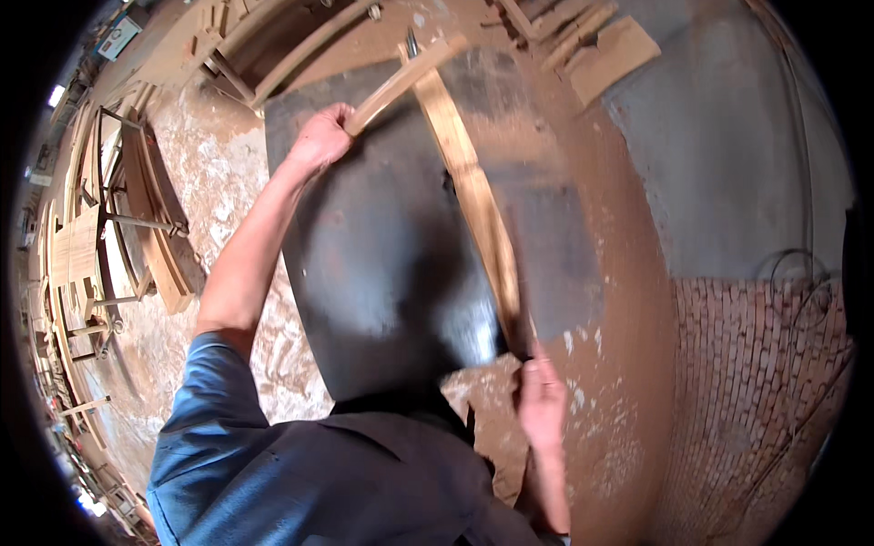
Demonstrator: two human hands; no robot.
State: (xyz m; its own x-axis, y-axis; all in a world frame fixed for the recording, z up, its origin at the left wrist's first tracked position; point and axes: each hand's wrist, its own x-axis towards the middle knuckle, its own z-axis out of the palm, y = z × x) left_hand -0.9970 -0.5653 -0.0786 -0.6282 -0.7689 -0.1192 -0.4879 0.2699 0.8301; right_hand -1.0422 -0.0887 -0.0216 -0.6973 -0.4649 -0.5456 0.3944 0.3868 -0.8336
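My left hand (320,138) is closed round the near end of a pale wooden strip (401,82). That strip slants up and to the right over a dark metal tabletop (373,218), and its far part crosses a long wooden bar (472,187). The bar runs lengthwise along the tabletop, and a small metal shaft (411,41) stands at its far end. At the bar's near end, by the tabletop's right side, is my right hand (542,400). Its fingers are curled together, slightly blurred, around something thin that I cannot make out.
Racks with stacked curved wooden pieces (155,214) stand on the left. A wooden frame (309,50) lies beyond the tabletop, and a board (614,59) with offcuts sits at far right. A brick wall (746,391) and grey wall (728,155) border the right side.
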